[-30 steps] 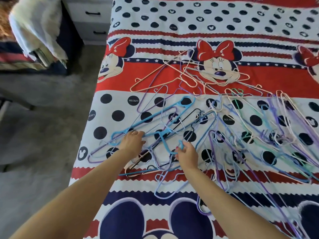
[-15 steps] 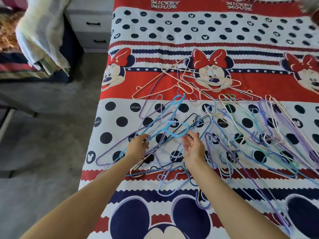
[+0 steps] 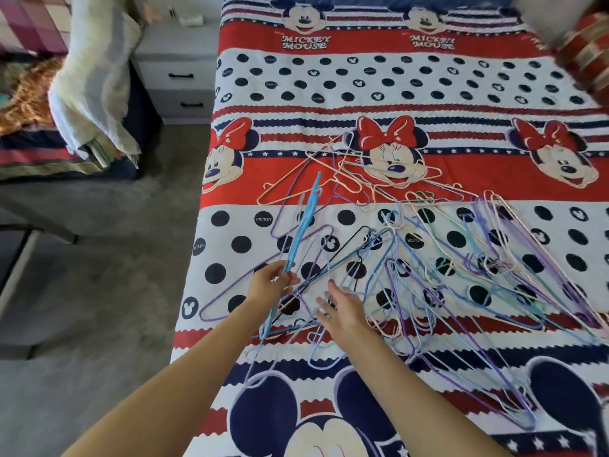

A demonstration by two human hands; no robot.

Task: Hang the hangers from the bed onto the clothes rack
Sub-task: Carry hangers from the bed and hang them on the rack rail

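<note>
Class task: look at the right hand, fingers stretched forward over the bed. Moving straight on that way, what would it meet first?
Most likely the black hanger in the tangled hangers just beyond the right hand; height above the pile is unclear.

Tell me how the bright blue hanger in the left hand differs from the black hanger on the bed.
The bright blue plastic hanger is lifted and stands nearly on edge in the left hand; the thin black hanger lies flat in the pile, untouched. Blue looks thicker, black thinner. Both are the same triangular hanger shape.
</note>
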